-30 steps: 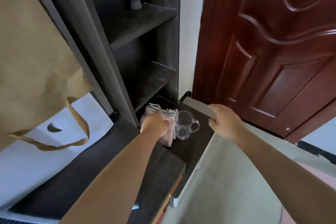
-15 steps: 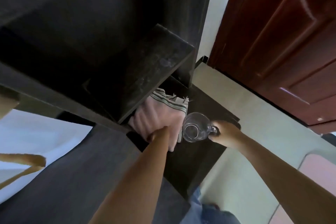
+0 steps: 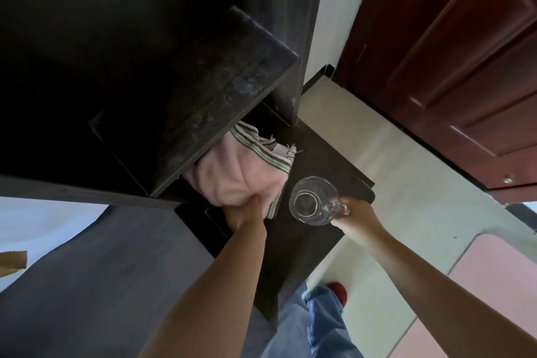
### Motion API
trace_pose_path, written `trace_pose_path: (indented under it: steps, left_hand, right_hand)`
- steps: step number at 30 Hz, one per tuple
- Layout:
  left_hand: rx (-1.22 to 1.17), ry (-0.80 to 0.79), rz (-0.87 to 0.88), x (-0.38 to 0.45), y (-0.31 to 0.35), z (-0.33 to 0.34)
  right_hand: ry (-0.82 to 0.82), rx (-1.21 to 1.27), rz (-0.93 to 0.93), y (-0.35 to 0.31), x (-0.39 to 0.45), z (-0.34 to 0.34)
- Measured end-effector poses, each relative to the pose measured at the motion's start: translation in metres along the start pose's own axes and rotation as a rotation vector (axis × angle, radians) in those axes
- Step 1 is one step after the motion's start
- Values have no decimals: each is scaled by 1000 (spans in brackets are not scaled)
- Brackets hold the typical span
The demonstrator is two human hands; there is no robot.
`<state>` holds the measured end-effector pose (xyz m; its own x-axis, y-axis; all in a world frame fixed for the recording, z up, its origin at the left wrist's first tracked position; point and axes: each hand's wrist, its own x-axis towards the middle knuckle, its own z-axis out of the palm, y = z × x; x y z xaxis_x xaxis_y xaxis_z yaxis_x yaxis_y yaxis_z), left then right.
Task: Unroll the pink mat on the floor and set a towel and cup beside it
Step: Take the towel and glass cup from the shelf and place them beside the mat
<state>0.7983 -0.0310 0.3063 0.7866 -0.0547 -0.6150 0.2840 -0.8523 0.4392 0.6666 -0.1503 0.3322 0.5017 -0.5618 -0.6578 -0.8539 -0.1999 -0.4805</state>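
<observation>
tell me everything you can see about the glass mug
The glass mug is clear and colourless, with a round open mouth facing the camera and a side handle. It looks empty. The right hand grips it by the handle, over the dark shelf surface; whether its base is on the surface or lifted cannot be told. It sits just right of the pink towel, close but seemingly apart from it.

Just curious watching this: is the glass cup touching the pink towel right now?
Apart. The head view shows a strip of dark shelf surface between the glass cup, held by the right hand, and the pink towel gripped by the left hand.
</observation>
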Motion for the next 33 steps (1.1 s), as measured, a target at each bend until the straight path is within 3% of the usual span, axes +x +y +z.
trace_pose_path:
  steps: [3, 4, 7, 9, 15, 23, 29, 33]
  left_hand:
    - [184, 54, 138, -13, 9, -1]
    - [170, 64, 108, -16, 15, 1]
    - [-299, 53, -66, -46, 41, 9]
    - [-377, 21, -20, -67, 63, 20]
    - [-191, -125, 260, -136, 125, 70]
    - [47, -413, 734, -285, 171, 180]
    - [331, -615, 1080, -406, 167, 260]
    - [541, -833, 1272, -490, 124, 305]
  right_hand:
    - [31, 176, 118, 14, -4, -11]
    - [51, 270, 149, 19, -6, -17]
    - [143, 516, 228, 40, -18, -38]
    - [196, 588, 247, 55, -27, -53]
    - [412, 811, 248, 114, -70, -111]
    - [793, 1081, 344, 240, -194, -175]
    - [1132, 1251, 537, 318, -292, -162]
    - [1359, 1374, 736, 356, -360, -117]
